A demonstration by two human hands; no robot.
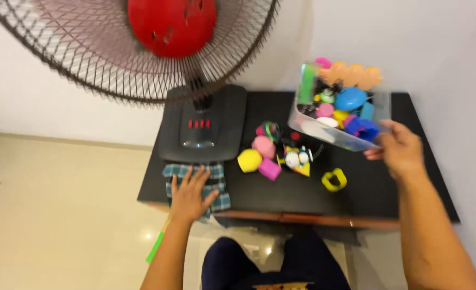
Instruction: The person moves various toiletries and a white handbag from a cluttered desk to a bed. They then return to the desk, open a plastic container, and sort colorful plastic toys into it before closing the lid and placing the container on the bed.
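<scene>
On the black table (356, 196), the right hand (401, 150) grasps the near right corner of a clear bin (339, 135) and holds it tilted above the tabletop, its open side turned toward the table's middle. Thumb lies on the rim; fingers are under the corner. The bin holds mixed toys: a blue oval piece (350, 99), a blue block (362, 129), pink pieces, a green strip (306, 85) and an orange scalloped piece (356, 76) along the far edge.

The left hand (191, 194) lies flat and released, fingers spread, on a checked cloth (219, 185) at the table's near left corner. It grips nothing. The cloth touches the base (206, 126) of a fan (136, 51), which stands on the left part of the table; the fan has a wire guard and a red hub (172, 24).

Between the hands, loose toys lie on the table below the bin's mouth: a yellow block (249, 160), a pink round piece (263, 146), a magenta block (269, 169), a small figure (296, 159) and a yellow ring-shaped piece (334, 179). The ring lies apart from the cluster, near the right hand but not touching it.

The person's dark-clothed legs (273, 266) show below the table's near edge, over a pale tiled floor (61, 215)
</scene>
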